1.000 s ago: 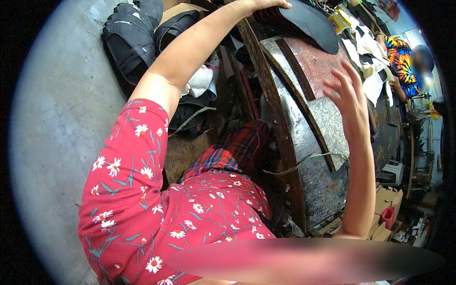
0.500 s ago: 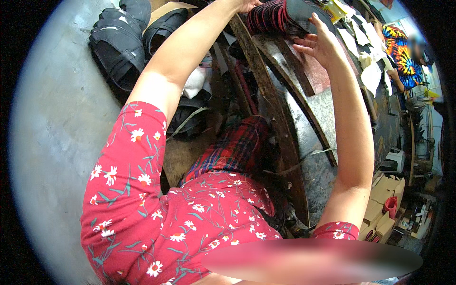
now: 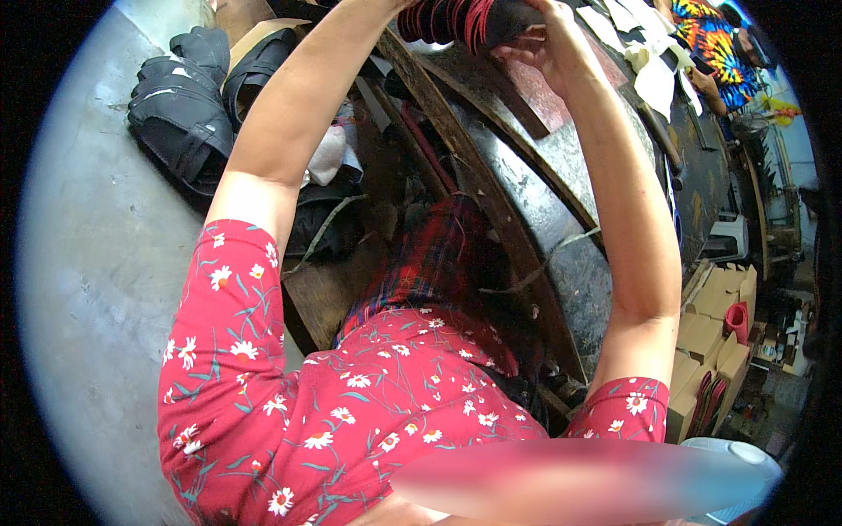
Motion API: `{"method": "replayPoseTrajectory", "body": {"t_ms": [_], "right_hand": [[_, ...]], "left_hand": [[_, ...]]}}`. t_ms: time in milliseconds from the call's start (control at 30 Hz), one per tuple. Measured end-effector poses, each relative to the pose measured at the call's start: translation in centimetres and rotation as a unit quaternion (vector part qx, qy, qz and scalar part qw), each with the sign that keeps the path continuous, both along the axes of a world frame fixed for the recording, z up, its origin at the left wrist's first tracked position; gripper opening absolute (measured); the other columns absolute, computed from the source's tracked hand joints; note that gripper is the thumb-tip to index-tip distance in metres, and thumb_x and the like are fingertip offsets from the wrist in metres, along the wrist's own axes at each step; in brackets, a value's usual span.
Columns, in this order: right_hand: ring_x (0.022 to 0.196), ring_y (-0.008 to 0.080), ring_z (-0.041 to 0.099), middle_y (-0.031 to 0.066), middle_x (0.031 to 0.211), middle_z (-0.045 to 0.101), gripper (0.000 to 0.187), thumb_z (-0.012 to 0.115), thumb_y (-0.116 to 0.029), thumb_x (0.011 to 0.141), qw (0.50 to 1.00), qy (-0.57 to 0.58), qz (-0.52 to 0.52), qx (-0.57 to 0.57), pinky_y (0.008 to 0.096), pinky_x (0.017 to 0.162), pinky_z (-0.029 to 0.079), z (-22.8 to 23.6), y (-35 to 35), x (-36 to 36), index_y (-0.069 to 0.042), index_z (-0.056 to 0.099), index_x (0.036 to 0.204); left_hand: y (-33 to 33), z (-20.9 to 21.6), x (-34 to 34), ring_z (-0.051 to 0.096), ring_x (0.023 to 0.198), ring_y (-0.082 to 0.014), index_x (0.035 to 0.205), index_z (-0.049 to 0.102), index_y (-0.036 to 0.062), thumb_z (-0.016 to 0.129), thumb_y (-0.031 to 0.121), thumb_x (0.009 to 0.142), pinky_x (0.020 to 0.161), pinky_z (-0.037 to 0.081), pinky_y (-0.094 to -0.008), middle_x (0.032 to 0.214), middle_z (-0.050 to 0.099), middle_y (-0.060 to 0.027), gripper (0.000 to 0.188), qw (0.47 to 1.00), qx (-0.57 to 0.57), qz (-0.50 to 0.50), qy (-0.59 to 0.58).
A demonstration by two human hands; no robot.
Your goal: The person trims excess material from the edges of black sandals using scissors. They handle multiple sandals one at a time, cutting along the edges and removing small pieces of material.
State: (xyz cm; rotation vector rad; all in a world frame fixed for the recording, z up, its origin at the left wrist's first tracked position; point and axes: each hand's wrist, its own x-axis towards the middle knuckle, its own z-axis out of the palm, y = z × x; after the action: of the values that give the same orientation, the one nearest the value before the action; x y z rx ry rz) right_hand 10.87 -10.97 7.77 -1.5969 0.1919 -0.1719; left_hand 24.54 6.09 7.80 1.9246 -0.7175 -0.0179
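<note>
Stack of dark, red-edged flat pieces (image 3: 438, 22) at the upper edge of the view, above the near side of a worktable (image 3: 579, 302). The right hand (image 3: 551, 51) grasps the stack's right end, thumb above and fingers curled below. The left hand (image 3: 406, 3) lies at the stack's left end, largely cut off by the frame, so its grip cannot be told. Beneath the right hand, a reddish slab (image 3: 553, 114); beyond it, white cut pieces (image 3: 653, 83) and a co-worker's multicoloured shirt (image 3: 728, 53). Far left, black strapped shoes (image 3: 182, 123).
</note>
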Motion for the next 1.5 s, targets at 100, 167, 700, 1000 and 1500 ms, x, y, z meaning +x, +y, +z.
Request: {"method": "replayPoseTrajectory", "body": {"t_ms": [100,167,700,1000,1500], "right_hand": [[0.087,0.0262,0.060,0.0162,0.116,0.052,0.043,0.058,-0.035,0.096,0.998,-0.026,-0.020,-0.057,0.0415,0.072,0.057,2.3,-0.3,-1.2,-0.012,0.043,0.129],[0.074,0.0161,0.060,0.0074,0.103,0.058,0.032,0.054,-0.030,0.098,0.989,-0.120,-0.029,-0.087,0.0352,0.068,0.055,2.7,-0.8,-3.0,-0.013,0.046,0.124],[0.096,0.0221,0.070,0.0106,0.110,0.071,0.050,0.071,-0.043,0.089,0.989,0.085,-0.109,0.050,0.0362,0.082,0.058,2.3,-11.8,-20.9,-0.006,0.066,0.122],[0.101,0.0246,0.065,0.0161,0.119,0.063,0.098,0.082,-0.024,0.066,0.932,0.059,-0.115,-0.338,0.0396,0.095,0.052,4.1,-12.7,-28.7,-0.011,0.040,0.154],[0.147,0.0368,0.032,0.0211,0.160,0.029,0.125,0.087,-0.048,0.061,0.772,0.116,-0.056,-0.623,0.0461,0.121,0.027,-0.5,-12.6,-31.2,-0.013,0.021,0.161]], "left_hand": [[0.1,1.4,-2.8,0.063,0.112,-0.0286,0.135,0.049,-0.0152,0.081,0.045,0.076,0.097,0.051,-0.0362,0.125,0.063,-0.0263,0.090,0.994,-0.108,-0.019,-0.015],[-0.4,2.0,-5.0,0.064,0.109,-0.0277,0.136,0.045,-0.0163,0.083,0.043,0.076,0.093,0.053,-0.0359,0.122,0.063,-0.0268,0.093,0.980,-0.179,0.025,-0.086],[-14.6,-6.9,-24.6,0.057,0.119,-0.0273,0.134,0.047,-0.0001,0.074,0.036,0.083,0.106,0.043,-0.0417,0.130,0.056,-0.0194,0.068,0.782,-0.503,-0.217,0.298],[-10.2,-4.4,-25.4,0.072,0.085,-0.0332,0.116,0.070,0.0039,0.076,0.052,0.077,0.078,0.055,-0.0407,0.096,0.073,-0.0195,0.062,0.922,0.076,-0.369,-0.092],[-15.9,0.1,-21.5,0.044,0.134,-0.0395,0.152,0.036,0.0024,0.092,0.036,0.053,0.111,0.038,-0.0468,0.147,0.043,-0.0240,0.118,0.803,0.188,-0.470,-0.316]]}}
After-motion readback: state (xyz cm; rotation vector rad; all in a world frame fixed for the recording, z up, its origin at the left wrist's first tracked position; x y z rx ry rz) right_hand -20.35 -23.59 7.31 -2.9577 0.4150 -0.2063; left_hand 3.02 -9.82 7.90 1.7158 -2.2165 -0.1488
